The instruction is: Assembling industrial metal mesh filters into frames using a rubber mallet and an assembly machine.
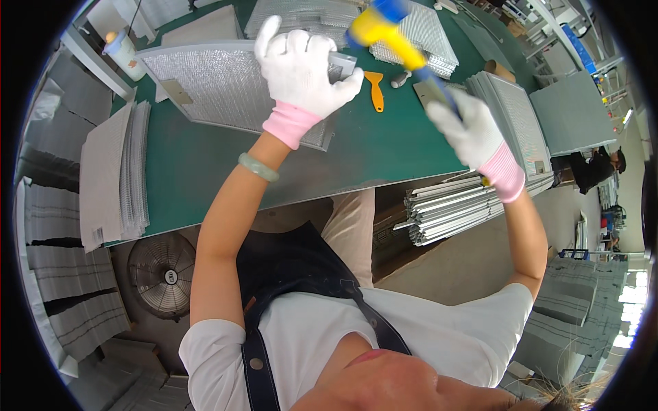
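My left hand (pixel 301 75), in a white glove with a pink cuff, is closed over the upper edge of a silver mesh panel (pixel 219 82). The panel leans tilted on the green table, with a grey metal frame strip along its edges. Beside the thumb, the end of the strip (pixel 343 63) shows. My right hand (pixel 469 133), gloved alike, grips the handle of a mallet (pixel 387 38). Its yellow and blue head, blurred by motion, is raised to the right of the panel corner. On the table between my hands lies a yellow scraper (pixel 375 89).
Mesh panels are stacked at the table's (pixel 384 151) back (pixel 418 41), left (pixel 116 171) and right (pixel 507 116). Metal strips (pixel 445 209) lie bundled below the front edge. A fan (pixel 164 274) stands lower left. Another person (pixel 596 171) is far off at right.
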The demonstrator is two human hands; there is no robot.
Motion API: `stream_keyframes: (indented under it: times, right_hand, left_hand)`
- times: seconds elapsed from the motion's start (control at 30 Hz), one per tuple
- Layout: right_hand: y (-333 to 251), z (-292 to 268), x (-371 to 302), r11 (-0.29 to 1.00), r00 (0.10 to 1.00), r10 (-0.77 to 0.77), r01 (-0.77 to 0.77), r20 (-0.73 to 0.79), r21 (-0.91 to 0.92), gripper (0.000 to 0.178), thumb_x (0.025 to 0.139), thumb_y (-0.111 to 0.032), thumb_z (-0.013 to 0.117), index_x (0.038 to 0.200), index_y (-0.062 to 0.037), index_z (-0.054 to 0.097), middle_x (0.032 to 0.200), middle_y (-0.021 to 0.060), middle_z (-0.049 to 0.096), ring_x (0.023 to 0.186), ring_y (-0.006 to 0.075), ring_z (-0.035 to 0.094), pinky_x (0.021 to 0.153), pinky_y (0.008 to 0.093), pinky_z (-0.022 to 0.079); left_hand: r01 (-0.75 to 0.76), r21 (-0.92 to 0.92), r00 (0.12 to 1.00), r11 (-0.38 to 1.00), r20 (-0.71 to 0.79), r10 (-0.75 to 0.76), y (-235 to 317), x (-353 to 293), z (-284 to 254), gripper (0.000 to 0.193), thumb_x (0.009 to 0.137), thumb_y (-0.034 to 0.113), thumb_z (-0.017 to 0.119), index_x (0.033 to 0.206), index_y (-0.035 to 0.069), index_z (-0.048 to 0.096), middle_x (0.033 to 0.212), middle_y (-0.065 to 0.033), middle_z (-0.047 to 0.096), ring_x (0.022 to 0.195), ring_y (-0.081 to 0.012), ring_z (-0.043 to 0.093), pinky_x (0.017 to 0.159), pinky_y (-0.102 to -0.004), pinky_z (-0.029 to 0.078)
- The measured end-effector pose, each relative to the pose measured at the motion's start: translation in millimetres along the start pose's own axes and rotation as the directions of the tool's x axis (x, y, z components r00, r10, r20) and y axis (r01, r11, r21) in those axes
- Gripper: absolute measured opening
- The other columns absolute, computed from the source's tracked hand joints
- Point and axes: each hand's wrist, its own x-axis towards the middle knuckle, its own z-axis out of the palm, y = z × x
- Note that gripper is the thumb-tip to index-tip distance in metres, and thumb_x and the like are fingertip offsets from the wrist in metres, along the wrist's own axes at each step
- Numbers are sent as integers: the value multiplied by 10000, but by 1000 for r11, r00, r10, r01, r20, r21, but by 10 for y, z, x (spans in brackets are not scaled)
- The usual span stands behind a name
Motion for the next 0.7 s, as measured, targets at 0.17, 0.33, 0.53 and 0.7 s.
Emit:
stream_keyframes:
  times: [0.17, 0.33, 0.53, 0.7]
  right_hand:
    - [-202, -426, 37, 953, 825, -285, 297, -487, -54, 280, 860, -277, 552, 794, -5, 543, 544, -35, 416, 489, 63, 346, 439, 226, 331]
    - [77, -64, 28, 789, 704, -614, 545, -356, -283, 234, 848, -227, 550, 903, -1, 574, 642, 49, 546, 490, 82, 487, 448, 238, 394]
    - [92, -327, 34, 969, 916, -233, 247, -326, -1, 275, 862, -278, 548, 865, -4, 551, 531, 15, 425, 489, 67, 412, 437, 220, 327]
    - [48, -6, 10, 846, 769, -529, 512, -360, -150, 203, 829, -199, 556, 812, 3, 556, 551, 37, 481, 460, 95, 428, 443, 234, 354]
  left_hand:
    - [32, -8, 999, 999, 27, -31, 15, 17, 6, 352, 515, 405, 673, 682, 120, 549, 692, -43, 451, 698, -210, 457, 976, -426, 252]
    - [27, -4, 999, 1000, 36, -27, -11, 38, -26, 332, 528, 398, 657, 671, 123, 537, 692, -39, 443, 707, -210, 446, 982, -421, 243]
    - [28, 13, 998, 1000, 54, -29, -20, -5, -43, 321, 534, 399, 646, 660, 125, 535, 697, -35, 434, 718, -213, 439, 980, -425, 245]
    - [11, -1, 1000, 1000, -11, -11, -6, -3, -109, 296, 517, 374, 659, 630, 131, 534, 694, -30, 430, 715, -207, 435, 966, -430, 273]
